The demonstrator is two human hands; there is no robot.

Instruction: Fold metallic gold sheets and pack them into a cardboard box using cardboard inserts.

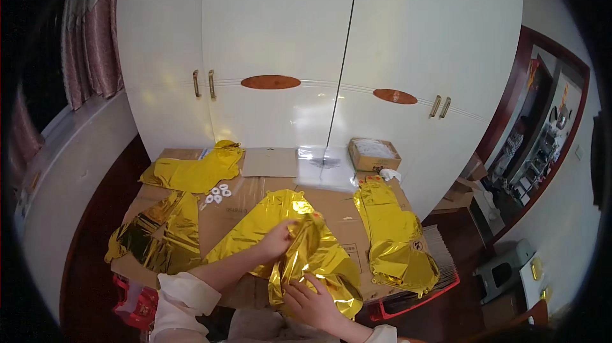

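Shiny gold foil, apparently a flat uninflated balloon, is partly folded in front of me, and both hands are on this gold foil balloon [296, 266]. My left hand [278, 239] pinches its upper edge with closed fingers. Lower down, my right hand [312, 301] curls its fingers over the near part of the foil. Under the piece I handle lies another flat gold foil balloon [252, 225]. More gold foil balloons rest around it: a far-left one [197, 174], a near-left one [169, 234] and a right-hand one [392, 231].
Brown cardboard [223, 206] covers the work surface. Several small white rings [218, 194] lie at its left. Clear plastic bags [325, 167] and a small open carton [375, 153] stand against the white cabinet [274, 24]. A grey stool [503, 273] is on the right.
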